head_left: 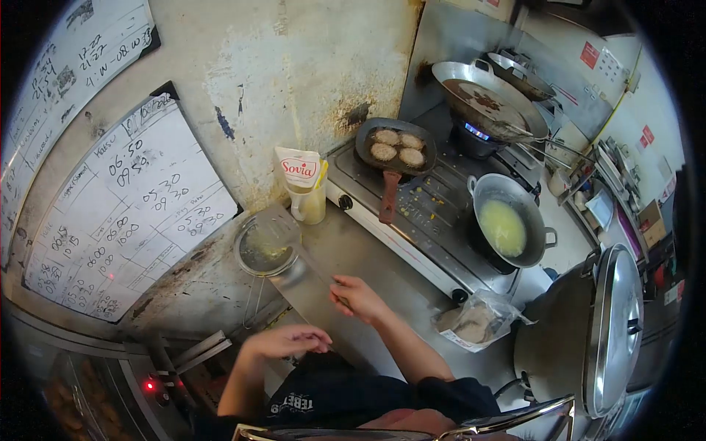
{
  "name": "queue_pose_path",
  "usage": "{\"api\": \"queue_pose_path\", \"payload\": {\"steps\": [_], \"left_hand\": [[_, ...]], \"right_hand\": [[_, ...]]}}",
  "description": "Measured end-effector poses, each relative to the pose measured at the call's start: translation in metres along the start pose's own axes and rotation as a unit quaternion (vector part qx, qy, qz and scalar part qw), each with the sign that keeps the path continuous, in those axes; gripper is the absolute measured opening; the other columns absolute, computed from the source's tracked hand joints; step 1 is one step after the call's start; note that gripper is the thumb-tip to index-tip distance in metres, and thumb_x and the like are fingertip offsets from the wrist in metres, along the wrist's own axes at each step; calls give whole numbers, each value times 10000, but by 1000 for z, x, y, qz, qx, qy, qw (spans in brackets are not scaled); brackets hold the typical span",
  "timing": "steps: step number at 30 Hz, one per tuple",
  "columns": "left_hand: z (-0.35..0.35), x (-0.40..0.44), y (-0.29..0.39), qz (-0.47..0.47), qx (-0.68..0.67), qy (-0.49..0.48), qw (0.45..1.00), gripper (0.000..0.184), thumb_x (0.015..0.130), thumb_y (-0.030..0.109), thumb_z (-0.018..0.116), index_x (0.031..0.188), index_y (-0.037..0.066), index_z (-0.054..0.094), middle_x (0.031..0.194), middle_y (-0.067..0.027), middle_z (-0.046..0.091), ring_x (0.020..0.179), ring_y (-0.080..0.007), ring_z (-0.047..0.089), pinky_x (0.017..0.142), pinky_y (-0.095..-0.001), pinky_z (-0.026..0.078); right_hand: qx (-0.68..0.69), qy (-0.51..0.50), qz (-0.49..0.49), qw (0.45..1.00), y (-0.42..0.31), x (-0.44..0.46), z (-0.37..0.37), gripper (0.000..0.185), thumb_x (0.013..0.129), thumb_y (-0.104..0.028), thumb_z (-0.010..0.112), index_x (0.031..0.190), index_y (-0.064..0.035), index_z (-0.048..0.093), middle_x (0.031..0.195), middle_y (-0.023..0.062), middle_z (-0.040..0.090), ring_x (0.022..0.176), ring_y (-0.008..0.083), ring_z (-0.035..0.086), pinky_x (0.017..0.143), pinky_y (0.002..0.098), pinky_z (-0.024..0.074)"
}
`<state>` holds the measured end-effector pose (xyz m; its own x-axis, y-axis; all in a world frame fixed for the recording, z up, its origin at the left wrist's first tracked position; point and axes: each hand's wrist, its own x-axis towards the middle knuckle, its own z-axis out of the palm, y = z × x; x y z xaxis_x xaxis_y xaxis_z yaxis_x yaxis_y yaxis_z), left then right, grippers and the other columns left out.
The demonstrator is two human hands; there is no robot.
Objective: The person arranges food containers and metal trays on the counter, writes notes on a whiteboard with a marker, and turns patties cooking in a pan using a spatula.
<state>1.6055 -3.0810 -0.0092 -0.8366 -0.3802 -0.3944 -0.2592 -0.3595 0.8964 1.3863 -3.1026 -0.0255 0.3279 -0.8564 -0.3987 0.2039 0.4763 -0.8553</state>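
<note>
My right hand (354, 297) is wrapped round the handle of a metal spatula (283, 229), its slotted blade over the rim of a strainer (257, 253) on the steel counter. My left hand (294, 340) is held in front of my body, its fingers loosely bent and nothing visible in it. Beyond the spatula stands a clear jug (312, 204) with a Sovia packet (300, 167) in it. Several round brown patties (398, 147) lie in a dark pan (368, 158) on the stove. A pot (544, 213) beside it holds yellowish liquid (502, 226).
A large wok (471, 71) of dark oil sits over a blue flame at the back. An open plastic bag (478, 323) lies at the counter's edge, near a big lidded pot (559, 345). Whiteboards (132, 213) with writing hang on the left wall.
</note>
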Motion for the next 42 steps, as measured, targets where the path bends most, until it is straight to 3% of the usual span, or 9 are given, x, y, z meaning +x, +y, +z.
{"api": "queue_pose_path", "payload": {"steps": [4,8,10,12,14,20,22,29,42], "left_hand": [[-49,37,64,80,71,-29,994,293,929,268,479,1128,58,526,942,-26,611,877,-96,571,786,-255,449],[-98,164,75,30,16,205,978,339,903,351,495,1078,65,542,912,-32,592,791,-109,575,663,-284,473],[-126,226,61,-28,34,315,948,434,869,423,507,1097,56,545,924,-105,629,794,-177,614,715,-328,479],[-144,275,44,-93,211,421,877,467,876,436,459,1059,18,559,975,-188,632,883,-293,628,769,-403,475],[-126,266,65,-80,186,484,851,495,876,436,437,1066,-6,555,1012,-216,619,975,-354,592,818,-429,457],[-143,287,63,-14,247,521,817,344,833,331,493,845,42,680,839,-156,664,838,-313,645,685,-410,494],[-155,305,60,-76,196,548,810,249,814,233,502,793,86,703,832,-125,674,803,-267,661,622,-383,495],[-170,317,41,-73,173,526,830,205,793,148,511,842,111,706,864,-94,682,807,-233,665,596,-354,496],[-170,299,48,-46,144,517,843,188,751,117,538,834,80,703,859,-125,676,796,-260,664,642,-357,514]], "right_hand": [[80,98,-92,988,-44,-75,-23,377,878,-121,521,1234,-13,459,703,75,531,435,104,413,368,216,290],[-6,218,-222,950,-74,-125,-61,376,877,-108,513,1235,-8,460,772,48,571,396,60,409,334,189,290],[-40,304,-239,921,-85,-144,-69,387,868,-97,511,1233,25,466,763,36,552,384,50,390,325,175,270],[-43,355,-252,899,-87,-156,-73,391,870,-86,504,1231,57,456,743,45,535,379,47,378,316,173,252],[-49,411,-252,875,-84,-161,-72,352,872,-83,486,1188,72,479,733,50,523,365,41,355,312,168,249],[-38,419,-238,875,-74,-169,-72,380,885,-94,459,1226,68,421,762,67,519,357,36,330,282,165,237],[-46,423,-216,879,-72,-169,-76,390,899,-100,441,1248,66,391,775,74,513,357,33,329,272,163,243],[-55,357,-198,911,-73,-165,-61,433,936,-111,393,1319,53,276,831,77,477,392,24,322,288,161,257],[-52,381,-196,902,-71,-155,-62,413,917,-106,423,1276,78,332,820,101,518,350,29,325,257,160,259]]}}
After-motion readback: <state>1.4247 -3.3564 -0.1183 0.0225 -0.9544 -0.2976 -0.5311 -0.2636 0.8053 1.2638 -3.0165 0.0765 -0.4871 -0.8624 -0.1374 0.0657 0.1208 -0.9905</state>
